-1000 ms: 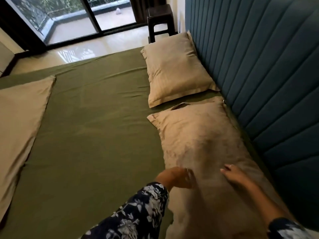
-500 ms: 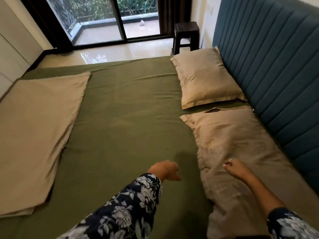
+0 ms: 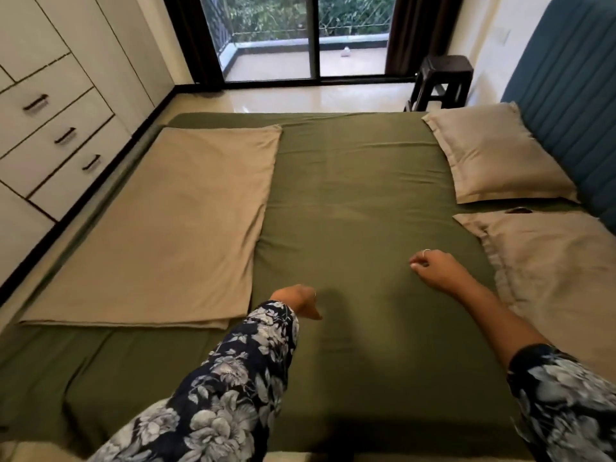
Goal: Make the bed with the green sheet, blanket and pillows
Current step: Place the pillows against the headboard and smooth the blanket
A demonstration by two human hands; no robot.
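The olive-green cotton sheet (image 3: 350, 201) is lying spread; two beige pillows (image 3: 496, 158) are sitting by the headboard; the folded beige blanket (image 3: 166, 225) is waiting. Both hands, left (image 3: 296, 300) and right (image 3: 436, 270), are hovering loosely curled, holding nothing.

We see 2 arms reaching in from the bottom edge, both dressed in the same dark navy fabric printed with large pale grey and white flowers and leaves. The left sleeve (image 3: 233, 378) runs loose and wide all the way down to the wrist, ending just short of the left hand (image 3: 300, 300), while the right sleeve (image 3: 563, 395) stops higher up and leaves the forearm bare down to the right hand (image 3: 436, 270). We make out 1 thin pale ring (image 3: 426, 251) on a finger of the right hand and a faint glint of another on the left.
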